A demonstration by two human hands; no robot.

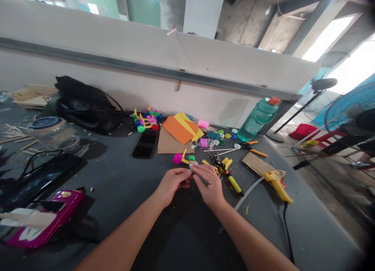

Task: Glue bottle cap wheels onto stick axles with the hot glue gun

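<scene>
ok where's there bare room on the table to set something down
Mostly bare: between the magenta power strip and left forearm, and right of the glue gun and its cord toward the table edge. Crowded: beyond the hands, with phone, orange paper, coloured caps and green bottle.

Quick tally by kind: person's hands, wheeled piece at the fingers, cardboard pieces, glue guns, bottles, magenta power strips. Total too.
Hands: 2 (left hand, right hand)
Wheeled piece: 1
Cardboard pieces: 2 (cardboard under the paper, cardboard by the glue gun)
Glue gun: 1
Bottle: 1
Power strip: 1
Total: 8
</scene>
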